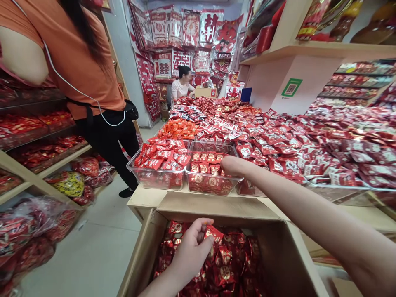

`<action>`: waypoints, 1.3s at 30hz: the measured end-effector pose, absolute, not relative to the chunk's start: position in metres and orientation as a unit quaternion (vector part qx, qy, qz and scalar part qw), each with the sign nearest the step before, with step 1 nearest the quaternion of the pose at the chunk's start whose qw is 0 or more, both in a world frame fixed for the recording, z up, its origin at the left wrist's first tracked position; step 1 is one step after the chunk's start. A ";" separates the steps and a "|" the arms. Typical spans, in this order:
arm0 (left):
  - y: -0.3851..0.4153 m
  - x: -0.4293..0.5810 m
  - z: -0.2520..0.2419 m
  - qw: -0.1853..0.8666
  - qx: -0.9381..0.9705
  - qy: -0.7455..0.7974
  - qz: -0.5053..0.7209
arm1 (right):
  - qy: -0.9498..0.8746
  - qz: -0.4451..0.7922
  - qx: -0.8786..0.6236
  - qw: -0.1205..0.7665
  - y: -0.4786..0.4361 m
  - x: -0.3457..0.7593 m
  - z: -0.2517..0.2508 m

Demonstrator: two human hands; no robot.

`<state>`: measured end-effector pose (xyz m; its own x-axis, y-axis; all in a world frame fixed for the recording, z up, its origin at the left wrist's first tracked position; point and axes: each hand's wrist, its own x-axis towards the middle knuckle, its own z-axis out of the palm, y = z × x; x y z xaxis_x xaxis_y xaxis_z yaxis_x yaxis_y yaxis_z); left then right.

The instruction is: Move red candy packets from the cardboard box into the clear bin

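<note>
My left hand [195, 243] is over the open cardboard box [293, 247], its thumb and fingers closed on a small red candy packet [214, 236]. Below it, the box holds many loose red packets with gold print [225, 273]. My right hand [232, 166] reaches to the right side of a clear plastic bin [213, 187] on the table. Its fingers are bent down and hidden from me. Inside that bin, red packets with round gold marks [204, 168] stand in neat rows.
A neighbouring clear bin [161, 175] holds red packets at the left. Heaps of packets [262, 136] cover the table beyond. A person in an orange top [83, 62] stands at the left shelves; another person [182, 84] is at the back. Bagged goods [34, 231] lie on the floor.
</note>
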<state>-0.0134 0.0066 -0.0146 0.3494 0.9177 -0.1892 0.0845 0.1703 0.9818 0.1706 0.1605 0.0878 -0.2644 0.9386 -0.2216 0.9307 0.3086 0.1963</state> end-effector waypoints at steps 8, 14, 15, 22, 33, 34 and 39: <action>0.010 -0.015 -0.029 0.535 0.654 0.480 0.235 | 0.813 -0.371 0.431 0.126 0.007 0.170 0.061; 0.006 -0.007 -0.043 0.502 0.701 0.476 0.175 | 0.750 -0.291 0.542 0.243 -0.031 0.128 -0.087; 0.006 -0.007 -0.045 0.500 0.698 0.483 0.172 | 0.753 -0.287 0.537 0.251 -0.033 0.124 -0.099; 0.011 -0.010 -0.033 0.463 0.705 0.502 0.191 | 0.761 -0.309 0.491 0.292 -0.046 0.110 -0.095; 0.021 -0.026 -0.001 0.463 0.730 0.490 0.115 | 0.784 -0.284 0.550 -0.048 -0.029 0.155 -0.058; 0.019 -0.028 -0.001 0.481 0.724 0.485 0.097 | 0.763 -0.307 0.562 -0.094 -0.027 0.161 -0.052; 0.003 -0.017 -0.016 0.639 0.651 0.394 0.110 | 0.516 -0.558 0.593 -0.264 -0.030 0.165 -0.040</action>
<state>-0.0174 0.0034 -0.0156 0.6654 0.6541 -0.3596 0.3717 0.1275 0.9196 0.1655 -0.0300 -0.0401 -0.1569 0.9074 -0.3898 0.3181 -0.3272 -0.8898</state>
